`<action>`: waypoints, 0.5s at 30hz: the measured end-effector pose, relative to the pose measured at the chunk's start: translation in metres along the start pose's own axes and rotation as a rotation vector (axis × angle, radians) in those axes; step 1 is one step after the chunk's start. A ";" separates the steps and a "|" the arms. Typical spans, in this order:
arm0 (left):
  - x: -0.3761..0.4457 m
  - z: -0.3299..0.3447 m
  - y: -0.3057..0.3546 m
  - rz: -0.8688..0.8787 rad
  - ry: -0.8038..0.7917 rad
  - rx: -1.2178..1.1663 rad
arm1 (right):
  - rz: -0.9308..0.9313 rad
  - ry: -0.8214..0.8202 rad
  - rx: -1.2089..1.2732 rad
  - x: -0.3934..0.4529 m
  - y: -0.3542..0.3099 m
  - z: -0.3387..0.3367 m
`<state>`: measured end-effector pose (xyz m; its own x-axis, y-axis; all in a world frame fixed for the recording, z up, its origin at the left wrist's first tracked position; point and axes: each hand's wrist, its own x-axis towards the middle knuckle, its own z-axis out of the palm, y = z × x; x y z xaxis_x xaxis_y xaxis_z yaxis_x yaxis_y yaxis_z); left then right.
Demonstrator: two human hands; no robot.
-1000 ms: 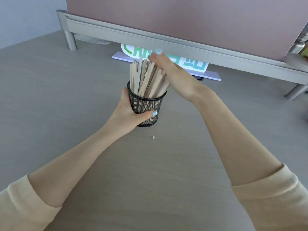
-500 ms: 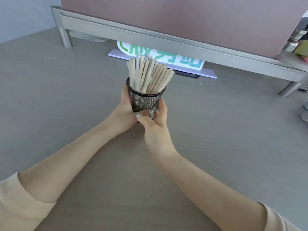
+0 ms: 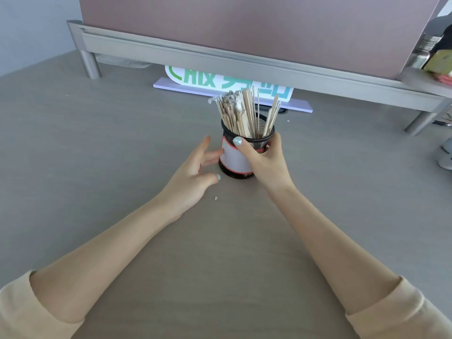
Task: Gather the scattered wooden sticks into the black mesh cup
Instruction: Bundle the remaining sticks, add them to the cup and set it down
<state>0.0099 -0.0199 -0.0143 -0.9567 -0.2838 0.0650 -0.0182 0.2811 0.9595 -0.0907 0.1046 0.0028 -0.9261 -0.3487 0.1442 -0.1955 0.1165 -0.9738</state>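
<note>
The black mesh cup point(image 3: 254, 133) stands upright on the grey table, a white red-edged label facing me. It holds a thick bundle of wooden sticks point(image 3: 241, 113) that lean left, a few leaning right. My right hand point(image 3: 265, 160) wraps the cup's right side, thumb across the front near the rim. To the cup's left, my left hand point(image 3: 195, 172) has its fingers spread, fingertips just touching or almost touching the label. No loose sticks show on the table.
A grey metal shelf rail point(image 3: 220, 62) on legs runs across the back, with a green-lettered sign point(image 3: 220, 80) beneath it right behind the cup. A small pale crumb point(image 3: 216, 197) lies near my left hand. Items sit at the far right edge.
The cup has been turned so its white label faces me. My left hand let go of the cup and opened; my right hand now holds it from the right side.
</note>
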 end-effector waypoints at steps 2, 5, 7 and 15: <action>0.001 -0.002 0.000 0.041 0.003 0.074 | -0.055 -0.047 0.016 0.003 0.005 -0.010; 0.005 -0.007 -0.003 0.093 0.013 0.241 | -0.088 -0.070 -0.036 0.009 0.012 -0.018; 0.009 -0.009 -0.007 0.093 0.038 0.347 | -0.093 -0.099 -0.005 0.010 0.013 -0.022; 0.023 0.001 -0.013 0.110 -0.036 0.703 | -0.116 -0.385 -0.332 -0.003 0.027 -0.050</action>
<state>-0.0126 -0.0288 -0.0253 -0.9726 -0.1923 0.1307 -0.0920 0.8344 0.5434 -0.1088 0.1550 -0.0152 -0.7184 -0.6866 0.1118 -0.4394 0.3234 -0.8380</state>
